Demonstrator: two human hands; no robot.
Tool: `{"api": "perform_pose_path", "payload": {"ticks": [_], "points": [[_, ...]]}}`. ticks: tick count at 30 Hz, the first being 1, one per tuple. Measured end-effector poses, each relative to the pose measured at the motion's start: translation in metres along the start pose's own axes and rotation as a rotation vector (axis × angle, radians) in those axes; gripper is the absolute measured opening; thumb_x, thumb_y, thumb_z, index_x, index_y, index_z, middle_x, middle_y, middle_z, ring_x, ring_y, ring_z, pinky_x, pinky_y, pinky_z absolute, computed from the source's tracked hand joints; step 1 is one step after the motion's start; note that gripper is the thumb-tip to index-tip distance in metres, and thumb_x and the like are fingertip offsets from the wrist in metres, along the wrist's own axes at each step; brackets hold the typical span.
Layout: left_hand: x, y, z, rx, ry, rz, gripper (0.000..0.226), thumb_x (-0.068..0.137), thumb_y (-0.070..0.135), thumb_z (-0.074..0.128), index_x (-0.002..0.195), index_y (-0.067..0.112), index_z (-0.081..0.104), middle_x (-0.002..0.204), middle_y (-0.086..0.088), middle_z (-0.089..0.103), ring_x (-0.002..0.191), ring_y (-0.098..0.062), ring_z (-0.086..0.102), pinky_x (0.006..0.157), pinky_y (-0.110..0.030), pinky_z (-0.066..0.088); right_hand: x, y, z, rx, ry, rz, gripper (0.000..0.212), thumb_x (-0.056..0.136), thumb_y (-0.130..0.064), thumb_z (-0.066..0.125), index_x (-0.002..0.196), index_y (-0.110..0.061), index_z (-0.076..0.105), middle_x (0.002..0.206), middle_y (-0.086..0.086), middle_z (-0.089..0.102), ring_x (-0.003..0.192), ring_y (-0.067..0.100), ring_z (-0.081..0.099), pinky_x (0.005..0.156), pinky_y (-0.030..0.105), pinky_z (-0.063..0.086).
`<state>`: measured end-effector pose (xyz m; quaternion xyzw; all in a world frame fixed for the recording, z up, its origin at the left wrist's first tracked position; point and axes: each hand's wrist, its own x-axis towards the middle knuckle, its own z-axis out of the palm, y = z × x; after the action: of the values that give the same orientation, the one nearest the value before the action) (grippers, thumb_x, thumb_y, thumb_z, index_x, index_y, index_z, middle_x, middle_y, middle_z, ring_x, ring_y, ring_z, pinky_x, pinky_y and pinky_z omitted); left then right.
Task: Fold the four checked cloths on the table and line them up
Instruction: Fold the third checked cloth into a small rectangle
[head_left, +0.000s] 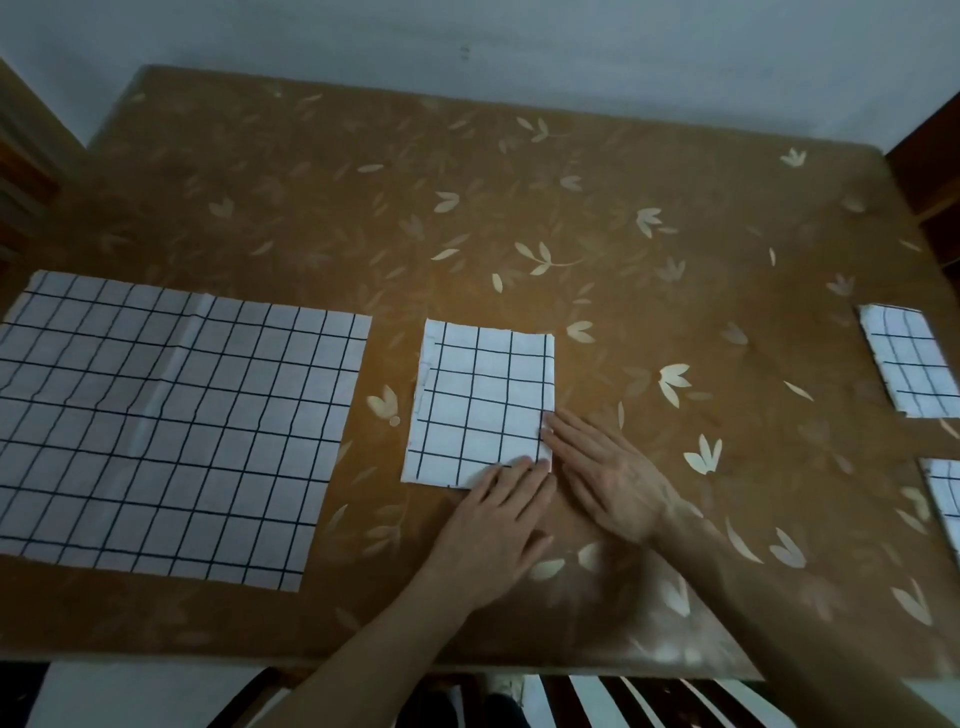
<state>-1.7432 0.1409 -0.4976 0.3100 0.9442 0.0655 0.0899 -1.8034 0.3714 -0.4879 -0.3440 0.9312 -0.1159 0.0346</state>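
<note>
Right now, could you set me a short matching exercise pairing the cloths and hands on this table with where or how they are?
Things:
1. big cloth
2. middle cloth
3. far-right cloth
4. left hand

States:
A. folded, at the table's right edge
B. fingers flat on a folded cloth's near corner
C. spread open, unfolded
D. folded, under both hands' fingertips

Pairs: 1-C, 2-D, 3-A, 4-B

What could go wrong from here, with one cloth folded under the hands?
1. Both the left hand and right hand touch only the near right corner of the folded cloth; sliding it from there may skew it or open the layers showing along its left edge.
2. The two folded cloths at the right edge are partly out of frame, so lining up against them is hard to judge.
3. The flat cloth still needs folding; its centre ridge may give an uneven fold.
</note>
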Motion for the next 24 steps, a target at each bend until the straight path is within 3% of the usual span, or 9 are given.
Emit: {"api": "perform_pose_path", "payload": {"ticks": [9, 16, 24], "points": [[-0.002, 0.010, -0.005, -0.077, -0.019, -0.095, 0.070, 0.105, 0.061, 0.029, 0.162, 0.020, 0.026, 0.171, -0.003, 0.020, 0.159, -0.022, 0.012, 0.127, -0.046, 0.018, 0.003, 0.010, 0.004, -0.035, -0.035, 0.024, 0.054, 0.112, -0.045, 0.035, 0.162, -0.022, 0.034, 0.168, -0.005, 0.032, 0.157, 0.011, 0.022, 0.126, 0.042, 0.027], [-0.003, 0.015, -0.002, -0.106, -0.007, -0.130, 0.072, 0.106, 0.062, 0.023, 0.166, 0.023, 0.008, 0.174, 0.006, -0.003, 0.159, -0.015, -0.008, 0.128, -0.041, 0.002, 0.018, 0.032, -0.001, -0.020, -0.094, -0.006, 0.058, 0.112, -0.052, 0.028, 0.163, -0.026, 0.030, 0.171, -0.009, 0.024, 0.159, 0.010, 0.013, 0.127, 0.039, 0.021], [-0.005, 0.012, -0.002, -0.112, -0.008, -0.121, 0.073, 0.106, 0.062, 0.025, 0.166, 0.024, 0.008, 0.174, 0.007, -0.004, 0.158, -0.013, -0.011, 0.128, -0.039, -0.001, 0.037, 0.059, -0.011, -0.058, -0.140, -0.063, 0.063, 0.111, -0.053, 0.031, 0.166, -0.025, 0.017, 0.173, -0.009, 0.014, 0.160, 0.011, 0.002, 0.131, 0.044, 0.011]]}}
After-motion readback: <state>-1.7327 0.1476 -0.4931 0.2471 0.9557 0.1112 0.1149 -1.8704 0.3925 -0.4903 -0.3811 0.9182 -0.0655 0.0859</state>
